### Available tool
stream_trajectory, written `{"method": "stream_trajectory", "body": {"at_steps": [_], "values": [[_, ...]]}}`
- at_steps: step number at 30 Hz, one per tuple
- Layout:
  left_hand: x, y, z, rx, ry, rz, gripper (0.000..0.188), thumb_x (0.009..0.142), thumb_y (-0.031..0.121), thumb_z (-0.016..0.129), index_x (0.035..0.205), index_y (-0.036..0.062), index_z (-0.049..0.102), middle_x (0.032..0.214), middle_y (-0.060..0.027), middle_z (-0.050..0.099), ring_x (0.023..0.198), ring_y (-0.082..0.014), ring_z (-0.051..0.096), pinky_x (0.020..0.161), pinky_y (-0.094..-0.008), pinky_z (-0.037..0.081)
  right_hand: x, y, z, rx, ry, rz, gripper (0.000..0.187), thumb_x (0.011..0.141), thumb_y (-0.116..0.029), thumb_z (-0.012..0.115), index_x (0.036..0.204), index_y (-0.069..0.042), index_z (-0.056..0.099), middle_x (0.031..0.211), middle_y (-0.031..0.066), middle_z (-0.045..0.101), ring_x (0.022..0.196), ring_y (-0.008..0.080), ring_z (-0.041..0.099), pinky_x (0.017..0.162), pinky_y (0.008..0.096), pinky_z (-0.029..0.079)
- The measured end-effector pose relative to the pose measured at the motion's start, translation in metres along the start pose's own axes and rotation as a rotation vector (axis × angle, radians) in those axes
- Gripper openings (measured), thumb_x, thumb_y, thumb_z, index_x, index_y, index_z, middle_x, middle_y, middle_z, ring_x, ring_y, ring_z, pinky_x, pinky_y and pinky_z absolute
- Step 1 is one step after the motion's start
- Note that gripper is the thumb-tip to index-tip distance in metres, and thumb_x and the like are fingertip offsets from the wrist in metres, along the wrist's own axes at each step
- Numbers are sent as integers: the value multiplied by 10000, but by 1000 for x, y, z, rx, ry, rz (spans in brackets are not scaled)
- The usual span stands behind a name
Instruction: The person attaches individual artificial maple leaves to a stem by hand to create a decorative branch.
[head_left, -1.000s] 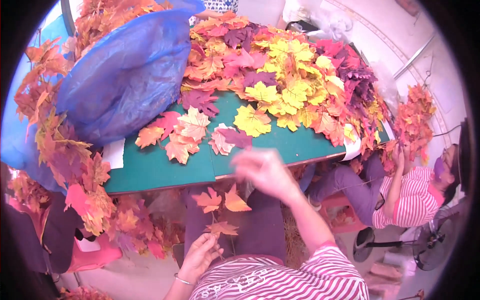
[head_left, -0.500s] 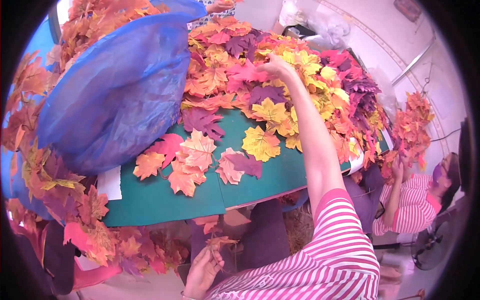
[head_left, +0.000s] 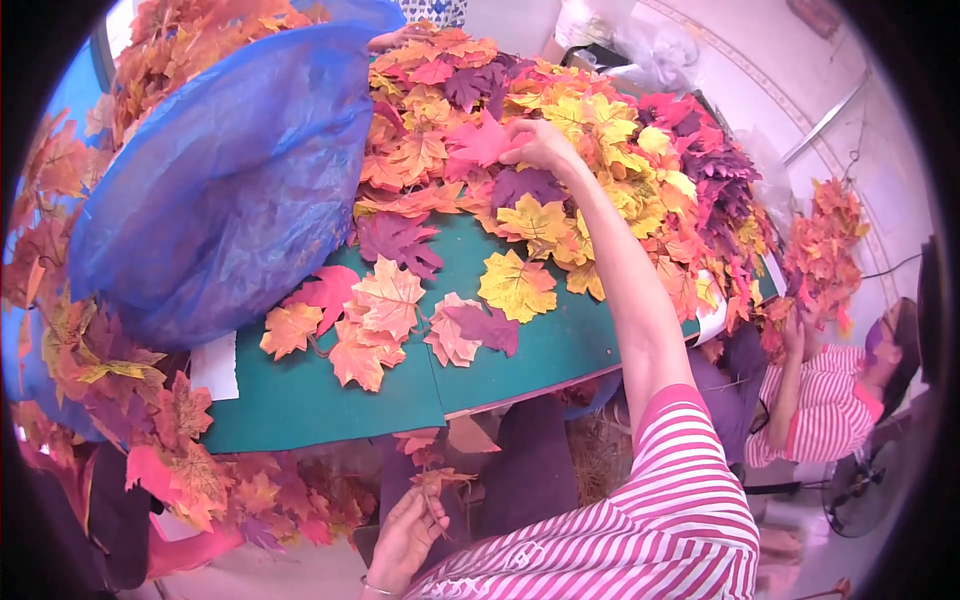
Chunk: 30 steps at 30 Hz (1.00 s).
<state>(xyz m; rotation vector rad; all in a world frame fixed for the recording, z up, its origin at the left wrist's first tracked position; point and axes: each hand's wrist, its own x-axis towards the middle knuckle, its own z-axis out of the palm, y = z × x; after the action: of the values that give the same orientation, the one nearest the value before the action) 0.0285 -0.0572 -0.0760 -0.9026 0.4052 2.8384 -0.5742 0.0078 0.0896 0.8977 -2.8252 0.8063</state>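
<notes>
My right arm stretches over the table to a heap of artificial maple leaves (head_left: 420, 155). My right hand (head_left: 540, 146) pinches the edge of a pink maple leaf (head_left: 478, 140) at the heap's near side. Low in front of my lap, my left hand (head_left: 408, 528) is closed round the thin stem of an orange leaf garland (head_left: 440, 479), which hangs by the table's front edge. Nearby on the green tabletop (head_left: 320, 400) lie peach leaves (head_left: 388, 297), a yellow leaf (head_left: 517, 287) and a purple leaf (head_left: 398, 240).
A large blue mesh bag (head_left: 225, 190) bulges over the table's left side. Leaf garlands (head_left: 185, 450) hang down at the left. A co-worker in a striped shirt (head_left: 825, 400) sits at the right holding a leaf bunch (head_left: 825, 235). Another person's hand (head_left: 395, 38) is behind the bag.
My right hand has drawn slightly back toward me and closed on the pink leaf, which has shifted. My left hand has hardly moved. The far person's hand has lowered toward the heap.
</notes>
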Motion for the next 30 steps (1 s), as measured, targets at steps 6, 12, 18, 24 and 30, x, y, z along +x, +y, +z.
{"method": "stream_trajectory", "body": {"at_steps": [6,12,18,24,30], "values": [[4,-6,-4,60,-69,10,254,1074,203,527,1271,57,590,980,-25,668,947,-132,663,868,-310,576,6,0,-5,-38,-40,52,325,645,-256,928,850,-109,723,796,44,672,793,177,642,727,341,512],[3,-7,-6,62,-57,17,255,1069,201,534,1269,52,588,985,-25,665,943,-132,662,869,-314,578,12,-13,3,18,-21,124,347,618,-317,938,798,-111,725,879,42,735,891,268,691,1125,523,334],[0,-10,-10,47,-49,40,248,1069,186,531,1270,51,587,991,-27,665,945,-139,660,873,-321,579,-13,-63,-17,110,598,-530,261,695,-70,811,866,-46,616,830,130,615,834,338,639,753,419,515],[0,-11,-5,46,-45,34,245,1071,186,528,1263,50,595,992,-29,666,944,-139,661,876,-325,579,-66,-107,16,-498,368,-872,212,801,0,621,1000,-68,641,1199,145,626,1136,360,611,980,458,517],[-1,-9,-4,46,-76,30,257,1074,195,522,1269,43,594,980,-25,667,936,-131,668,870,-317,582,-113,-116,-29,229,267,-676,177,849,-99,733,1014,-33,726,1058,121,736,977,279,703,877,386,542]]}}
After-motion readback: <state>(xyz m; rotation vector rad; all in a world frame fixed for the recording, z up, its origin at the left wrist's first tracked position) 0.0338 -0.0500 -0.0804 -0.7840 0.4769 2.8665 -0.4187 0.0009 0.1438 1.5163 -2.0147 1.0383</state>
